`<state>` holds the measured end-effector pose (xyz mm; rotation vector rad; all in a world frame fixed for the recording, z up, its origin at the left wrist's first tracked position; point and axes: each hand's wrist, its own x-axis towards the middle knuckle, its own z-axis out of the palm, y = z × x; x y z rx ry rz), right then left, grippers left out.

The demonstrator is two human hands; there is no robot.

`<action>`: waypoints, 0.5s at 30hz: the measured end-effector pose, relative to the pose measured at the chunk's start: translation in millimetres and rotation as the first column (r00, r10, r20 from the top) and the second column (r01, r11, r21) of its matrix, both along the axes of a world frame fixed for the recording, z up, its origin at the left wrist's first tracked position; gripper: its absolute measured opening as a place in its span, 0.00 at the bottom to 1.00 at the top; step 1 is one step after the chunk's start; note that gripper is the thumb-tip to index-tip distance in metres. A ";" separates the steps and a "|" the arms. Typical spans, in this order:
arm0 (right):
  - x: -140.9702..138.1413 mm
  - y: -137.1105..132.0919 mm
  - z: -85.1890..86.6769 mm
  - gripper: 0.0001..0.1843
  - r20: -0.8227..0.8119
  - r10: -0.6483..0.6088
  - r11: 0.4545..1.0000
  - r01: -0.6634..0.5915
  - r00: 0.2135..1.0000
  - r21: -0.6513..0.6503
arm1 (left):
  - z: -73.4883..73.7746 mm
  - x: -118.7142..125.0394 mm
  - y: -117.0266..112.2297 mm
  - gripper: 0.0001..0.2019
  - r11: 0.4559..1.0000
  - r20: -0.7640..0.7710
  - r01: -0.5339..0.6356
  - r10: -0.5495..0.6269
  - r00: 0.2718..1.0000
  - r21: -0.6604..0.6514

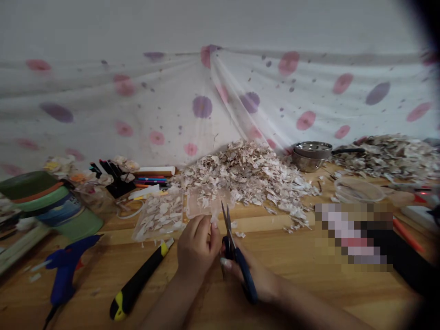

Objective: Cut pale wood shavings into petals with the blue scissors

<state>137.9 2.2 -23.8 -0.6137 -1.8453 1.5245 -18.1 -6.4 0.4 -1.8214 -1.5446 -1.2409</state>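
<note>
My left hand point(196, 246) is closed in a pinch, palm down, above the wooden table. Between its thumb and forefinger shows the edge of a small pale flake point(215, 217), mostly hidden by the fingers. Close beside it, my right hand point(260, 274) grips a pair of scissors point(237, 252) with dark blue handles. The blades point up and away from me and stand slightly apart, just right of the left thumb. Beyond the hands lies a large heap of whitish and brown flakes point(240, 172). A clear plastic box point(202, 202) sits at its near edge.
A black-yellow utility knife point(141, 280) and a blue glue gun point(68, 266) lie at left. Behind them is a green container point(63, 206). A bag of flakes point(160, 213) is left of centre. Metal bowls point(311, 156) and a plastic lid point(359, 190) are at right.
</note>
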 end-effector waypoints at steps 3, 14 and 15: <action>-1.0 -1.6 -0.6 0.19 -0.002 0.022 1.000 -0.022 1.000 -0.001 | -0.9 3.2 -0.8 0.07 1.000 -0.003 0.004 -0.004 1.000 0.004; -4.0 -3.6 3.4 0.17 0.003 -0.012 1.000 0.012 1.000 -0.015 | 0.8 8.8 -4.8 0.07 0.997 0.021 0.032 -0.031 0.999 -0.063; -4.0 -3.4 3.7 0.17 -0.004 -0.017 1.000 0.017 1.000 -0.014 | 1.0 9.2 -5.3 0.07 0.996 0.034 0.042 -0.040 0.999 -0.077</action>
